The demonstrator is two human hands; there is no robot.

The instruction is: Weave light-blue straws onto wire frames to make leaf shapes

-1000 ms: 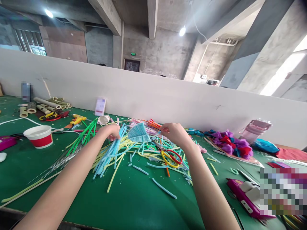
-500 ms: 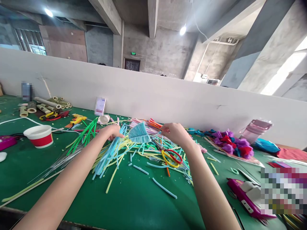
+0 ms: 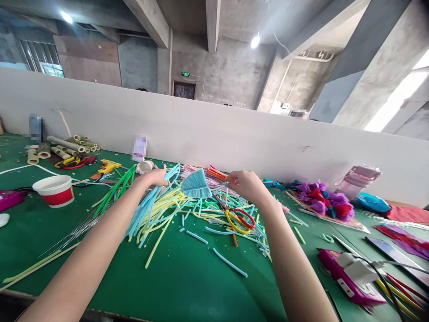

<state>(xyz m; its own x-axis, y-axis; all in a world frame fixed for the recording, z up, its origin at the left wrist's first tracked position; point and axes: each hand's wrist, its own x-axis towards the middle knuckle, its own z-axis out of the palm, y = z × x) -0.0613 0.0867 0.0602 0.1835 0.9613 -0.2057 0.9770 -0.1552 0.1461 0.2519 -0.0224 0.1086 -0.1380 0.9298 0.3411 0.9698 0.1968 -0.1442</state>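
Observation:
My left hand [image 3: 157, 178] is closed around a loose bundle of light-blue pipe cleaners [image 3: 142, 219], whose ends stick out on both sides of the fist. My right hand [image 3: 244, 185] is pinched, with a bit of light blue at the fingertips; what it holds is too small to make out. Between the hands is a blue, leaf-shaped fuzzy piece [image 3: 196, 184], its wide edge toward the right hand. Yellow pipe cleaners [image 3: 164, 210] lie beneath it. Scissors with red and yellow handles [image 3: 238, 221] rest below my right hand.
Green pipe cleaners [image 3: 122, 188], a glue gun [image 3: 109, 167] and a red-and-white paper cup [image 3: 56, 191] are on the left. Purple and red fabric flowers [image 3: 326, 203] and a purple power strip [image 3: 348, 275] lie right. A white partition [image 3: 214, 129] bounds the table's back.
My left hand has shifted slightly left and up, and the blue bundle in it has moved and lifted at its upper end. My right hand has barely moved.

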